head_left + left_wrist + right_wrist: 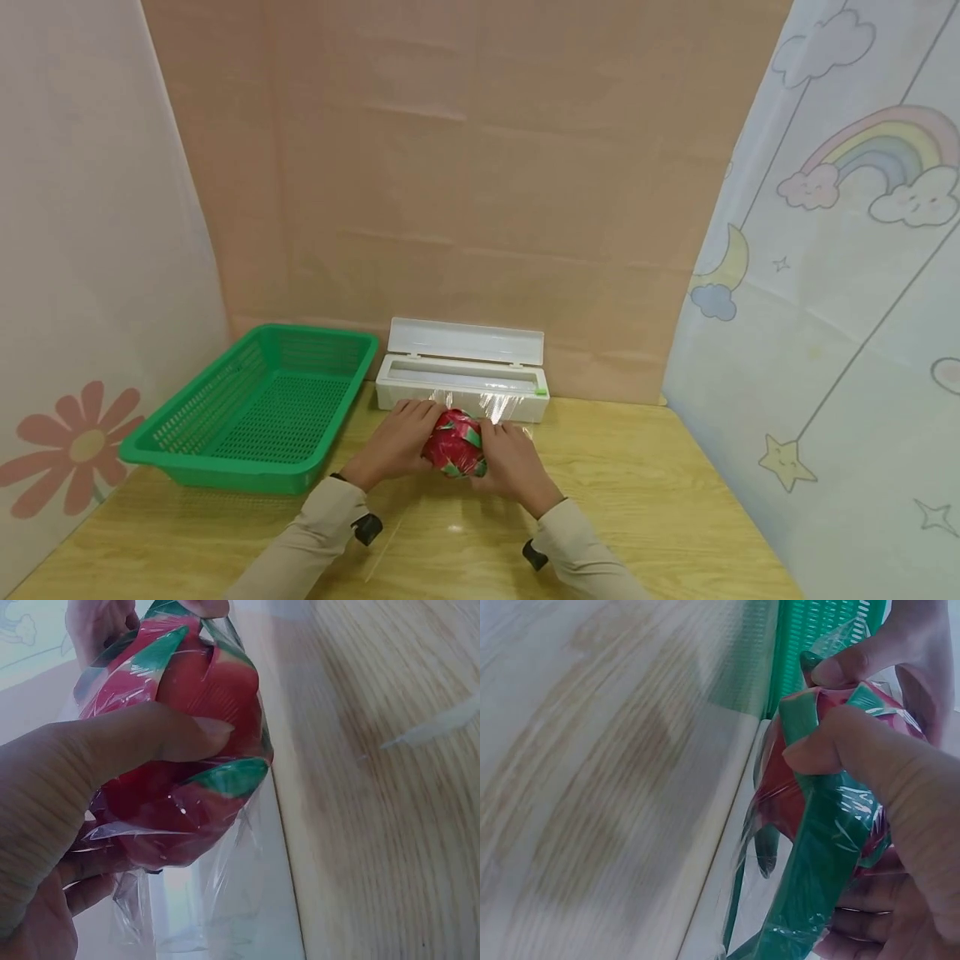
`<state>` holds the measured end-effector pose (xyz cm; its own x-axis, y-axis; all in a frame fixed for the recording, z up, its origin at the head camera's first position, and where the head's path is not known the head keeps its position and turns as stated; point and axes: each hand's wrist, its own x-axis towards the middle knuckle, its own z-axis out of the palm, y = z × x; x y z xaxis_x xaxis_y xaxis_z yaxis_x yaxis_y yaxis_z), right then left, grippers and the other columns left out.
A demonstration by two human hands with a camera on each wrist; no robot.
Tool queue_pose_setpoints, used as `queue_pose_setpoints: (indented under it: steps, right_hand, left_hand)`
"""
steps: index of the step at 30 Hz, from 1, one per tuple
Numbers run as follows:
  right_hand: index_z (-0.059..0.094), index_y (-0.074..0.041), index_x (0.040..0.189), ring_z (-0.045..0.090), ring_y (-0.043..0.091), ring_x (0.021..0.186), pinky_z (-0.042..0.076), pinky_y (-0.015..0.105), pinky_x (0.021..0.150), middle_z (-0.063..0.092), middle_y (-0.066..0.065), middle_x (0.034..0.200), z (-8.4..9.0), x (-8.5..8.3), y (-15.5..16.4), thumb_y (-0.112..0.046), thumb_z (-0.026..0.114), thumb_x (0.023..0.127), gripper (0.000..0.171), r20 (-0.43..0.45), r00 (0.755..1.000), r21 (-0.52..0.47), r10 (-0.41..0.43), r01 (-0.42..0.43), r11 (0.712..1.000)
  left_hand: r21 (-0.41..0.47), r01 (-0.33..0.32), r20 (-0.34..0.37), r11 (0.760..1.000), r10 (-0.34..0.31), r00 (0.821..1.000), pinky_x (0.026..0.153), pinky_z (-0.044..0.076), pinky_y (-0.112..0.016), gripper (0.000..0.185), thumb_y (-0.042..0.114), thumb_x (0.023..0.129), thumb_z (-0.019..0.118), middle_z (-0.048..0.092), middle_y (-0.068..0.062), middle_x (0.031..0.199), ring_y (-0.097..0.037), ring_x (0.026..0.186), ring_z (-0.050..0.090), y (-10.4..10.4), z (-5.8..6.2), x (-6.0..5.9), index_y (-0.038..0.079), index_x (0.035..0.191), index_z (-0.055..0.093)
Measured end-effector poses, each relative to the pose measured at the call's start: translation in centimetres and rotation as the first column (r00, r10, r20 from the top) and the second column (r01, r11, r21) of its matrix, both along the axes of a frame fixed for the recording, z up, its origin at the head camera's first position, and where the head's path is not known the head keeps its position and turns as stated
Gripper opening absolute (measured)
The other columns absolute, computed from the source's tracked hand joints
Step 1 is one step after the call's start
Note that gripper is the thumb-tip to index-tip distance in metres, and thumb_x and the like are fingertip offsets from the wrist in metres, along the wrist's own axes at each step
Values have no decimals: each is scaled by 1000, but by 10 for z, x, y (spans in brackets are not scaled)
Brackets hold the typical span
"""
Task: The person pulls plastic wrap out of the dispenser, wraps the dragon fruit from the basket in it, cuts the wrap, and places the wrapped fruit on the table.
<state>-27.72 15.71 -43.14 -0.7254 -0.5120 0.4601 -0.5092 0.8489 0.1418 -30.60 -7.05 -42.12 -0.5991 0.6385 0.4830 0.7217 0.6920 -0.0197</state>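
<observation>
A red dragon fruit point(455, 444) with green scales sits on the wooden table point(675, 500), wrapped in clear cling film point(501, 407) that still runs back to the white dispenser box point(463, 377). My left hand point(395, 444) grips the fruit's left side, thumb pressed on the film point(161, 735). My right hand point(512, 463) grips the right side, thumb across a green scale point(832, 746). In the wrist views the film point(187, 900) clings round the fruit point(787, 795) and hangs loose below it.
A green perforated plastic basket point(258, 408) stands to the left of the dispenser, whose lid stands open. Pink and patterned cloth walls close in the back and both sides. Bare wood lies to the right and in front.
</observation>
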Motion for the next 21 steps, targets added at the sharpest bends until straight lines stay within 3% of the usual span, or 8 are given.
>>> queue_pose_setpoints:
  steps: [9, 16, 21]
  right_hand:
    - [55, -3, 117, 62, 24, 86, 55, 37, 79, 68, 7, 96, 15, 9, 3, -45, 91, 62, 78, 60, 998, -32, 22, -20, 999]
    - [57, -4, 112, 56, 17, 73, 53, 32, 63, 67, 4, 87, 33, 14, 5, -44, 89, 60, 74, 17, 998, -34, 56, -56, 998]
    - [59, -4, 112, 56, 16, 72, 53, 31, 61, 67, 3, 86, 43, 18, 7, -46, 88, 60, 73, -2, 998, -30, 70, -70, 997]
  left_hand:
    - [-2, 27, 5, 1000, -27, 1000, 97, 44, -47, 84, 34, 60, 94, 61, -9, 119, -29, 112, 56, -3, 17, 8, 6, 128, 54]
    - [11, 56, 29, 998, -56, 998, 100, 43, -46, 84, 33, 61, 93, 61, -7, 120, -28, 115, 55, -5, 33, 11, 7, 130, 53]
    - [14, 72, 50, 997, -72, 996, 97, 45, -47, 82, 33, 64, 92, 61, -6, 121, -27, 113, 55, -8, 41, 13, 8, 132, 53]
